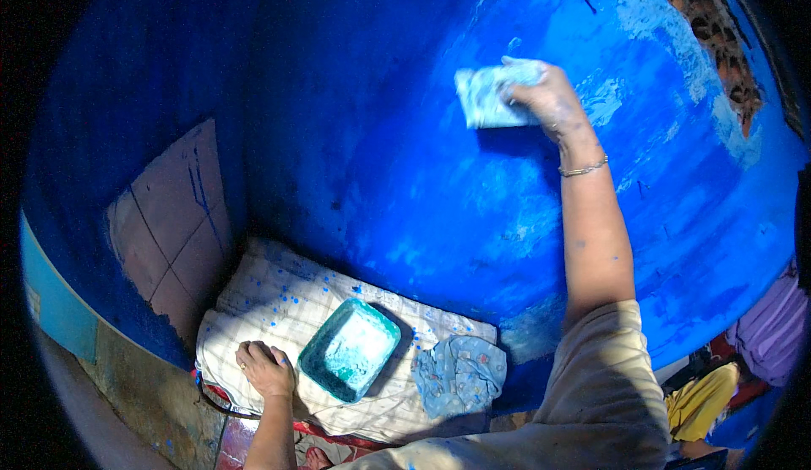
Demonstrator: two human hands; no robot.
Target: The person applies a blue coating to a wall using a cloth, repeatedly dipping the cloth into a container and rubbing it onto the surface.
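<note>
My right hand (pixel 547 98) is raised to the blue wall (pixel 405 166), fingers closed round a pale blue rectangular pad (pixel 486 97) that looks like a sponge. Motion blurs it slightly, and whether it touches the wall I cannot tell. Below, my left hand (pixel 267 370) rests with its fingers out on a cream checked cloth (pixel 253 301) spotted with blue. To the right of that hand stands a green rectangular tub (pixel 311 360) with whitish material inside. Beyond the tub lies a crumpled grey-blue cloth (pixel 460 375).
Whitish patches mark the wall, and rough exposed masonry (pixel 718 35) shows at the upper right. Pinkish tiles (pixel 173 225) are set in the left wall. Purple fabric (pixel 769 326) and yellow fabric (pixel 703 402) lie at the lower right.
</note>
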